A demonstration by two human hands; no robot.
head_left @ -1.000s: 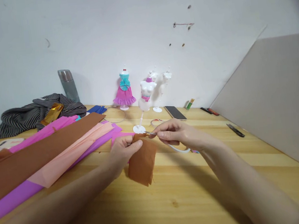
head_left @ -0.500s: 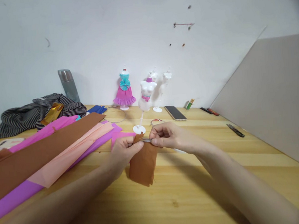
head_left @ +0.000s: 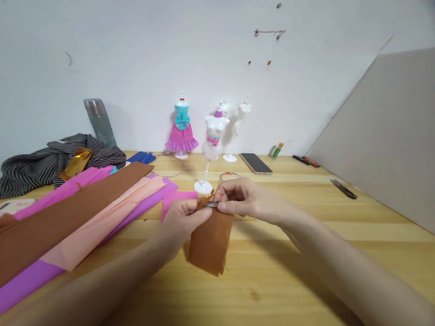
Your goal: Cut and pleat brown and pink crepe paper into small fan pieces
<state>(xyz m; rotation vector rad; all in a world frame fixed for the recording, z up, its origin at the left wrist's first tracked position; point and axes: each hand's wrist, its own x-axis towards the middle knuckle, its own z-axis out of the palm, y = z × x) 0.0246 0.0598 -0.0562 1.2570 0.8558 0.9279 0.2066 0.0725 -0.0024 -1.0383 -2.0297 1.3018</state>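
Note:
Between my hands hangs a folded piece of brown crepe paper (head_left: 211, 245), its lower end just above the wooden table (head_left: 253, 305). My left hand (head_left: 185, 220) pinches its upper left edge between thumb and fingers. At the top edge my right hand (head_left: 241, 198) grips a small metal blade (head_left: 211, 204), which lies across the paper near my left thumb. Whether the blade belongs to small scissors is hidden by my fingers. A narrow curled bit of brown paper sticks up above the blade. Behind my left hand lies a pink paper piece (head_left: 174, 199).
Long crepe paper sheets (head_left: 71, 221) cover the left side. Small mannequins stand at the back, one in a pink and turquoise paper dress (head_left: 181, 130), another bare-shouldered (head_left: 216, 129). A phone (head_left: 255, 163), thread snips (head_left: 343, 189), a bottle (head_left: 100, 124) and striped cloth (head_left: 37, 170) lie around.
The blade has shifted slightly within the top edge of the brown paper, and a strip there now curls up. The paper's lower end has swung a little down and right.

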